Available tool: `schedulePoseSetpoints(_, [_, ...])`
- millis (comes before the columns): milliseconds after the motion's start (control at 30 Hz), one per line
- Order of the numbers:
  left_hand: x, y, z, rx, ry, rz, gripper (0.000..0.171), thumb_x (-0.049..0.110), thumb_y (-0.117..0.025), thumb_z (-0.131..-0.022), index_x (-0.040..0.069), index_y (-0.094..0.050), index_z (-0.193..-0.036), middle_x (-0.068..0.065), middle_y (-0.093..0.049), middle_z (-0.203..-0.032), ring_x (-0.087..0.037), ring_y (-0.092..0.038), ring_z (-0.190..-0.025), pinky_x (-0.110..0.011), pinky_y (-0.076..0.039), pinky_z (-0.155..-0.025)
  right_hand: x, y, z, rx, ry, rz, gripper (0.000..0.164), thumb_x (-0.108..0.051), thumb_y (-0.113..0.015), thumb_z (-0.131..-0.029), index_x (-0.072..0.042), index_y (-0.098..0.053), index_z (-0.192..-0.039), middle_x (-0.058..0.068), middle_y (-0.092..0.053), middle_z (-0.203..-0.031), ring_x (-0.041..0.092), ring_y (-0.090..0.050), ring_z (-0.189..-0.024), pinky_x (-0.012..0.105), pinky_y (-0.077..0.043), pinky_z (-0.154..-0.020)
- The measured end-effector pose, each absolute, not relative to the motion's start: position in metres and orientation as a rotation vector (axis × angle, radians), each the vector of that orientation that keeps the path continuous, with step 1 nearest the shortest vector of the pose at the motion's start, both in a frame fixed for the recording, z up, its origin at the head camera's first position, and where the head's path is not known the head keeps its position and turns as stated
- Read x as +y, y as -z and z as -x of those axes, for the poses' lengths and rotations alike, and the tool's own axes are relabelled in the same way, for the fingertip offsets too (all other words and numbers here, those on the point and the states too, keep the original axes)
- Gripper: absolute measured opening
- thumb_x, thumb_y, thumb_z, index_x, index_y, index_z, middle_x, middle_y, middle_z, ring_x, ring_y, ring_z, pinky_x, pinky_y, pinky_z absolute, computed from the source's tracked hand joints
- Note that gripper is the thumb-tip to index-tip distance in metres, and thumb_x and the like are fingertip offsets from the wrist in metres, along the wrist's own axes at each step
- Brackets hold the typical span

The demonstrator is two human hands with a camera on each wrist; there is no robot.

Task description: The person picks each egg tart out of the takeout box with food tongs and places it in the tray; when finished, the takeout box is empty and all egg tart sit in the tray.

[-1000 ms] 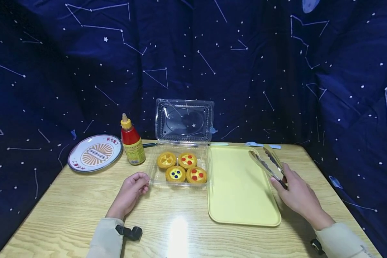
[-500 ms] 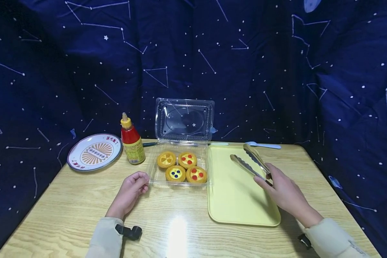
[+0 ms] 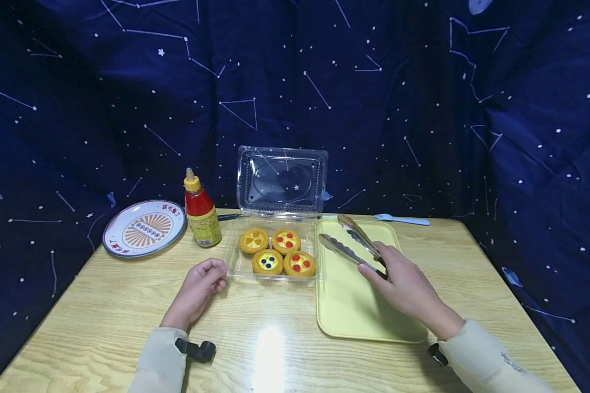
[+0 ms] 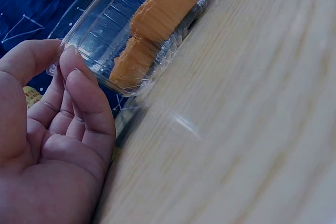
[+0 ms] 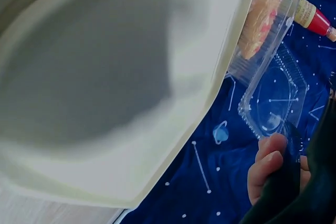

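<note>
My left hand (image 3: 196,292) pinches the near left rim of a clear plastic clamshell box (image 3: 233,265), thumb against index finger in the left wrist view. Its lid (image 3: 282,183) stands upright behind. Several egg tarts lie inside: one with blue dots (image 3: 267,262), two with red dots, and one with orange wedges (image 3: 253,240). My right hand (image 3: 408,286) grips metal tongs (image 3: 343,249) by their dark handles. The tongs' arms are spread with nothing between them, their tips just right of the box. Below them lies a yellow tray (image 3: 359,314).
A sauce bottle (image 3: 203,218) with a yellow cap stands left of the box. Beside it rests a white patterned plate (image 3: 145,228). A light blue fork (image 3: 403,219) lies behind the tray, and a dark blue star-patterned curtain (image 3: 285,82) hangs at the back.
My right hand has carried the tongs left across the tray toward the box, their arms spreading a little wider. The left hand has stayed at the box's rim.
</note>
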State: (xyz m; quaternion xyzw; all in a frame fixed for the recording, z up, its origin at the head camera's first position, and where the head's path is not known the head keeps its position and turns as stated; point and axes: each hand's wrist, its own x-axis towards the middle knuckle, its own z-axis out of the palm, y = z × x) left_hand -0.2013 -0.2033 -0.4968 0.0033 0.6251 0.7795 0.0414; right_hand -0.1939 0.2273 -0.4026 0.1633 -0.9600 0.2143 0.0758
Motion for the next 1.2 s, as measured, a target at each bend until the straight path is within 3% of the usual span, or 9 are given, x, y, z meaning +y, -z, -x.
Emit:
schedulePoseSetpoints(200, [-0.205, 0.497, 0.2, 1.91, -2.395, 0.016, 0.009, 0.009, -0.059, -0.098, 0.001, -0.056, -0.099, -0.002, -0.056, -0.082, -0.01, -0.054, -0.069, -0.019, -0.046, -0.06, 0.212, 0.405, 0.2, -2.861, -0.639, -0.544, 0.072, -0.062, -0.05, -0.095, -0.01, -0.041, -0.145, 0.011, -0.06, -0.123, 0.034, -0.06, -0.112, 0.057, -0.047, -0.09])
schedulePoseSetpoints(600, [-0.204, 0.497, 0.203, 1.92, -2.384, -0.002, 0.01, 0.008, -0.058, -0.098, -0.002, -0.056, -0.1, -0.004, -0.056, -0.084, -0.012, -0.055, -0.07, -0.02, -0.047, -0.061, 0.18, 0.395, 0.21, -2.88, -0.587, -0.667, 0.072, -0.069, -0.047, -0.092, -0.016, -0.045, -0.141, 0.006, -0.063, -0.118, 0.028, -0.064, -0.102, 0.051, -0.053, -0.081])
schedulePoseSetpoints(833, [-0.204, 0.496, 0.204, 1.916, -2.385, 0.0, 0.009, 0.008, -0.057, -0.098, 0.0, -0.056, -0.099, -0.003, -0.056, -0.083, -0.012, -0.054, -0.07, -0.02, -0.047, -0.061, 0.158, 0.394, 0.221, -2.873, -0.529, -0.733, 0.068, -0.064, -0.05, -0.094, -0.016, -0.047, -0.142, 0.004, -0.064, -0.115, 0.024, -0.066, -0.097, 0.05, -0.054, -0.078])
schedulePoseSetpoints(1200, [-0.203, 0.494, 0.202, 1.908, -2.385, -0.009, 0.004, 0.008, -0.057, -0.098, 0.004, -0.057, -0.096, -0.001, -0.057, -0.083, -0.011, -0.054, -0.07, -0.02, -0.047, -0.061, 0.123, 0.397, 0.237, -2.932, -0.486, -0.817, 0.069, -0.062, -0.053, -0.094, -0.011, -0.051, -0.14, 0.01, -0.061, -0.129, 0.029, -0.064, -0.108, 0.048, -0.053, -0.087])
